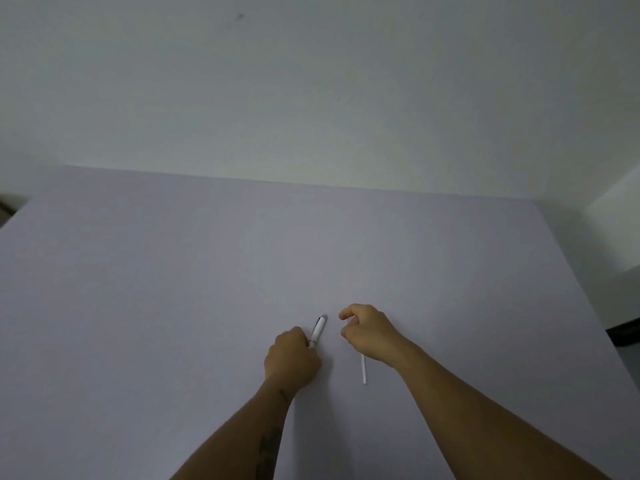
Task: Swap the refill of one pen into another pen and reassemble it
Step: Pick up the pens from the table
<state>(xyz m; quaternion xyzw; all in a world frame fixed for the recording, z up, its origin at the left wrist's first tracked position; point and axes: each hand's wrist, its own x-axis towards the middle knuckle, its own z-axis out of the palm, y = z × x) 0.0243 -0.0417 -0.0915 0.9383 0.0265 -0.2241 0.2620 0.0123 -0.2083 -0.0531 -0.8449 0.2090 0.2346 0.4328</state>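
Observation:
A white pen [318, 330] with a dark clip sticks up and away from my left hand [291, 358], which is closed around its lower end just above the table. To the right, my right hand [367, 332] hovers with thumb and fingers curled but apart, holding nothing that I can see. A thin white refill or pen part [364, 369] lies on the table beneath my right wrist, its upper end hidden by the hand.
The work surface is a wide pale lilac table [173, 289] set against a plain white wall. Its right edge runs diagonally at the far right, with a dark object [623, 332] beyond it.

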